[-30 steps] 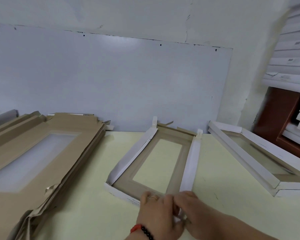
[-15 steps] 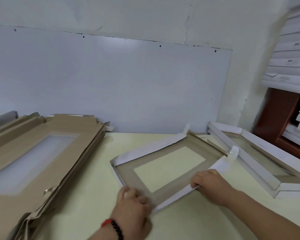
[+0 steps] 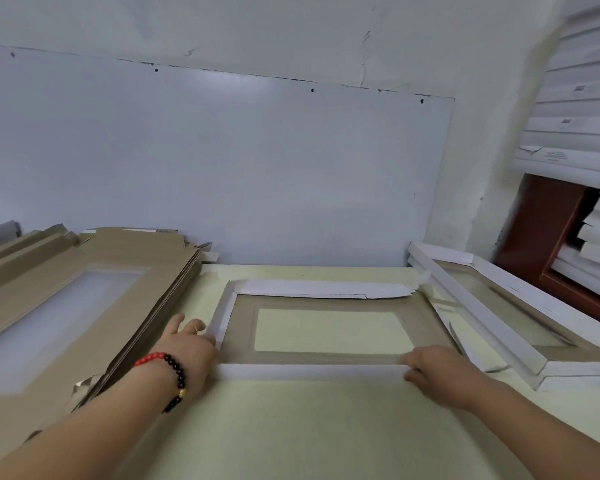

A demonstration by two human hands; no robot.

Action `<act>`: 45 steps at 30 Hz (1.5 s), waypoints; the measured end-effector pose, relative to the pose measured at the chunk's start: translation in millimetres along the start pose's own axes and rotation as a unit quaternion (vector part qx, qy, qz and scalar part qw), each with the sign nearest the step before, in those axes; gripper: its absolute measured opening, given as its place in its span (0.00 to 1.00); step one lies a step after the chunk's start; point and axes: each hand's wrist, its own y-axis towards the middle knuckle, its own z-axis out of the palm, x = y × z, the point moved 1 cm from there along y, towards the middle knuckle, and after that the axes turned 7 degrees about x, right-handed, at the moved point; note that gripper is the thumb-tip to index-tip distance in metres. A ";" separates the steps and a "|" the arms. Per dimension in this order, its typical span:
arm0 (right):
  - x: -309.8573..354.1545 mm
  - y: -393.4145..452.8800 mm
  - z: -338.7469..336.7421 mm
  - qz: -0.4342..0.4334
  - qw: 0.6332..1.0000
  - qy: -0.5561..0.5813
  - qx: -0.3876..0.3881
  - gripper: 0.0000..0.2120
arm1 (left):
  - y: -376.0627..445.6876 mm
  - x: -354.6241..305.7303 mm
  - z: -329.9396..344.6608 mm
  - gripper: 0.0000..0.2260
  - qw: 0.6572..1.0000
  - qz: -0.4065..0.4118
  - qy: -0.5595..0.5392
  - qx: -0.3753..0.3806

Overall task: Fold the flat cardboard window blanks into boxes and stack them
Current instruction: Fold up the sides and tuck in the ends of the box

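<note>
A half-folded window box lies lengthwise across the pale yellow table, brown inside up, with its white walls raised along the far, left and near sides. My left hand, with a red and black bead bracelet on the wrist, rests against the outside of the left short wall, fingers stretched forward. At the right end of the near wall, my right hand pinches the white strip with curled fingers. A thick stack of flat brown blanks lies to the left. Folded white boxes are stacked to the right.
A whiteboard leans on the wall behind the table. On the far right, white boxes are piled on and around a red-brown cabinet. The box's right end touches the folded stack.
The box has turned from pointing away from me to lying sideways. My hands have spread from its near end to its two near corners.
</note>
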 end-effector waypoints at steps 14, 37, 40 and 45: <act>99.4 -13.6 -1.3 -0.036 0.999 0.025 -0.014 0.08 | 17.6 -193.9 -3.4 0.13 0.962 0.111 -0.208 -0.139; -50.8 -7.5 -32.4 0.228 0.913 0.337 0.035 0.25 | 42.9 -87.5 -5.1 0.18 0.977 0.154 -0.022 -0.145; -29.3 -0.1 -29.3 0.209 0.934 0.282 0.072 0.16 | 44.3 -82.4 -5.7 0.17 0.978 0.147 -0.024 -0.145; -6.7 7.3 -28.5 0.196 0.954 0.174 0.147 0.14 | 38.3 -83.1 -2.1 0.21 0.984 0.126 -0.045 -0.117</act>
